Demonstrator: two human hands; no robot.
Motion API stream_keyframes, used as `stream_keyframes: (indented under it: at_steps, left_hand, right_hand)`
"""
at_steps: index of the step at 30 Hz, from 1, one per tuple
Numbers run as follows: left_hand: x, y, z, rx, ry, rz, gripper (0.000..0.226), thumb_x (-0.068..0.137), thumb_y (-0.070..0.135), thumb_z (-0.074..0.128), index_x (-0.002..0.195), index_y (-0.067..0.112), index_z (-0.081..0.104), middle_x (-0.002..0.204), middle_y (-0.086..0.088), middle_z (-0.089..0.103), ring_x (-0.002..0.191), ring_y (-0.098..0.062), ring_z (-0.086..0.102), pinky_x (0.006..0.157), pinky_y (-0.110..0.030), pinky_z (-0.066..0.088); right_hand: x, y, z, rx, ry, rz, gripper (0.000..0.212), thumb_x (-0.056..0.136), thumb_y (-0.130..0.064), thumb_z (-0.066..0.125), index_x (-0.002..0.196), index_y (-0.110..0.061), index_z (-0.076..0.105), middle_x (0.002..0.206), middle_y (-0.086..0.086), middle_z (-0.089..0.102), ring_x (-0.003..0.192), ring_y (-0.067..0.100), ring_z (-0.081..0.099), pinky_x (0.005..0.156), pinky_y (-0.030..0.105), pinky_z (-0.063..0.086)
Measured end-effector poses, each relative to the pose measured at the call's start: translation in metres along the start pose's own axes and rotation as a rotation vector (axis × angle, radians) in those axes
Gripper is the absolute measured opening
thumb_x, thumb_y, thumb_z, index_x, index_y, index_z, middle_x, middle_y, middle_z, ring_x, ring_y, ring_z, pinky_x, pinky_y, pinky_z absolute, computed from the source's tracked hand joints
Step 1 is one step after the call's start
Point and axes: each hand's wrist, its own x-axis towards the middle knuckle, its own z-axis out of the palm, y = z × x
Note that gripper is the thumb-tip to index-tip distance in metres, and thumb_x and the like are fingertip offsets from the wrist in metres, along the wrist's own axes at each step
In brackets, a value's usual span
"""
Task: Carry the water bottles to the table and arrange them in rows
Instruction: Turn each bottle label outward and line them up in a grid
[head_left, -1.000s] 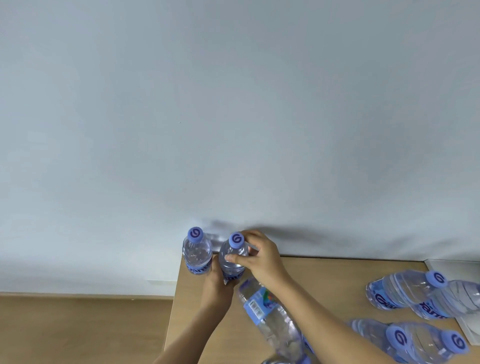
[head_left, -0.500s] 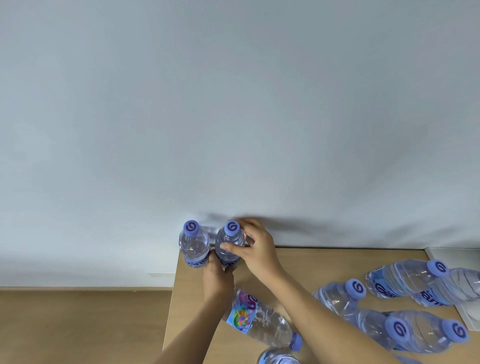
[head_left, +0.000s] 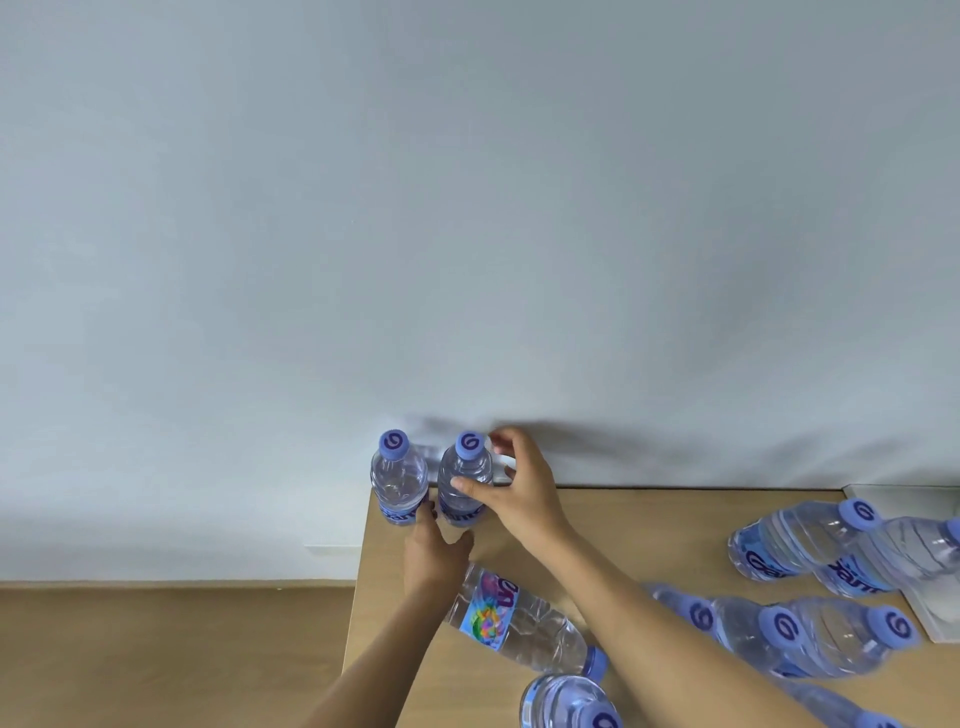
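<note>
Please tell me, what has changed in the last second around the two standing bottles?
The right hand has opened off the second standing bottle; only its thumb touches it now. The left hand stays at that bottle's base. Both standing bottles, including the corner bottle, remain upright at the table corner.

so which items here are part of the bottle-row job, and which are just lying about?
Job:
- two upright bottles, the row begun
- lying bottle
- bottles at right, unsorted
- table
- left hand, right hand

Lying about:
- white object at the table's right edge
</note>
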Motion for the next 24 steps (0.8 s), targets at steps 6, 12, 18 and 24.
stream_keyframes:
  at_steps: [6,12,18,24]
  left_hand:
    - [-0.023,-0.003,-0.017,0.071,-0.04,0.025,0.05,0.085,0.014,0.071,0.13,0.005,0.049,0.132,-0.011,0.058,0.122,-0.025,0.053,0.095,-0.031,0.044]
    - [-0.044,-0.001,-0.023,0.128,-0.135,0.107,0.043,0.089,0.014,0.066,0.129,0.003,0.053,0.129,-0.011,0.058,0.123,-0.025,0.052,0.1,-0.034,0.043]
    - [-0.053,0.001,-0.03,0.208,-0.297,0.196,0.043,0.08,0.004,0.064,0.123,0.01,0.058,0.121,-0.01,0.058,0.1,-0.02,0.055,0.074,-0.025,0.048]
    - [-0.047,-0.001,-0.036,0.538,-0.547,0.389,0.083,0.067,0.005,0.078,0.142,0.015,0.044,0.144,-0.003,0.043,0.134,-0.021,0.035,0.106,-0.022,0.033]
  right_hand:
    - [-0.023,0.0,-0.015,-0.019,0.01,0.064,0.059,0.076,-0.025,0.086,0.124,-0.015,0.052,0.124,-0.005,0.055,0.117,0.01,0.052,0.1,0.027,0.044]
    - [-0.055,0.018,-0.032,-0.088,-0.097,0.173,0.046,0.08,-0.03,0.082,0.116,-0.018,0.058,0.12,-0.004,0.061,0.112,0.01,0.056,0.084,0.012,0.04]
    - [-0.082,0.045,-0.044,-0.198,-0.245,0.343,0.054,0.08,-0.026,0.082,0.125,-0.015,0.055,0.123,-0.001,0.058,0.12,0.016,0.055,0.092,0.023,0.043]
    - [-0.098,0.061,-0.059,-0.333,-0.415,0.487,0.069,0.077,-0.024,0.084,0.136,-0.015,0.049,0.137,0.005,0.051,0.12,0.018,0.053,0.091,0.024,0.043]
